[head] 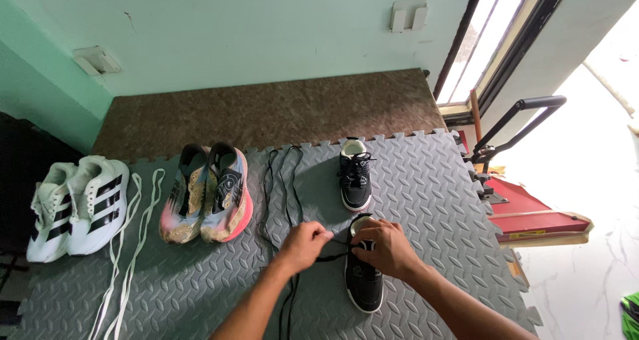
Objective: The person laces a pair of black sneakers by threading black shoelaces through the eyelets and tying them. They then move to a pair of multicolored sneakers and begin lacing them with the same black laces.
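Note:
A small black shoe (363, 283) with a white sole lies on the grey foam mat (426, 180) in front of me. My right hand (384, 247) rests on its upper part, fingers curled at the eyelets. My left hand (304, 244) pinches a black lace (331, 255) that runs across to the shoe. A second, laced black shoe (355, 175) stands just beyond, toe toward me.
Loose black laces (276, 187) lie left of the black shoes. A multicoloured pair of running shoes (208, 193), white laces (130, 240) and a white striped pair (80, 203) sit further left. A brown stone slab (266, 110) backs the mat; a red device (532, 213) stands right.

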